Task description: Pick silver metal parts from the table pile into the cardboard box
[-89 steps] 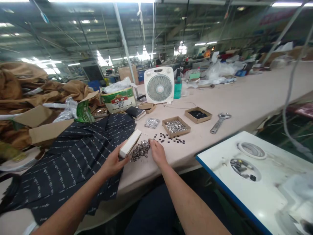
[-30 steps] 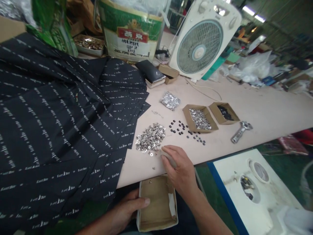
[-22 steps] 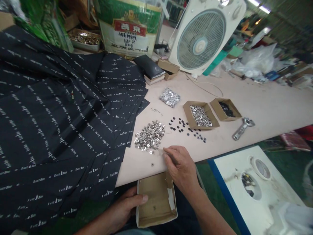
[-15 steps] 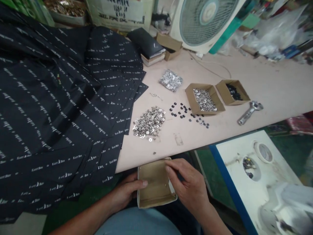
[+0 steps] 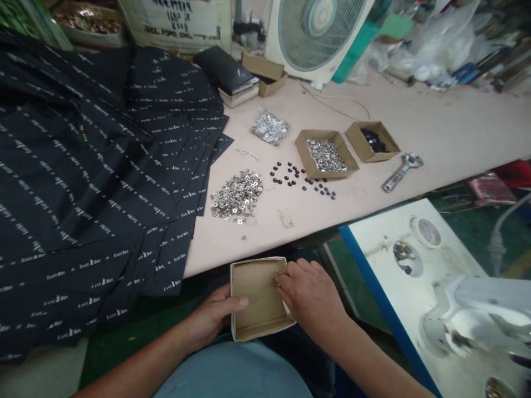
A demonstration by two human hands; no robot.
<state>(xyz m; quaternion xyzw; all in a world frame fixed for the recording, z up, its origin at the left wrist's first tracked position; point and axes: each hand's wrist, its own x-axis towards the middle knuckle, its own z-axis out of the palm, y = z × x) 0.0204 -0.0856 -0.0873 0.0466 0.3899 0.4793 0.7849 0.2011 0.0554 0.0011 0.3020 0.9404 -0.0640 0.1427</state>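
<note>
A shallow cardboard box [image 5: 259, 298] is held over the lap, its open side up. My left hand [image 5: 215, 310] grips its left side, thumb inside the rim. At the box's right side is my right hand [image 5: 309, 290], its fingers pinched just inside the rim; something tiny shows at the fingertips, too small to name. On the table's near part lies a pile of silver metal pieces [image 5: 237, 196], with scattered black round pieces [image 5: 290, 174] to its right. Behind them stand a box of silver pieces [image 5: 350, 166] and a box of black pieces [image 5: 392, 156].
Black printed fabric [image 5: 95, 166] covers the left side. A bag of silver pieces [image 5: 270, 128], a black notebook [image 5: 226, 69] and a fan [image 5: 319, 33] are farther back. A wrench [image 5: 401, 172] lies at the right, above a white machine table [image 5: 373, 237].
The whole view has shifted, with the table's things lower-right before and now farther left and up. My right hand's fingers have curled inward at the box's rim.
</note>
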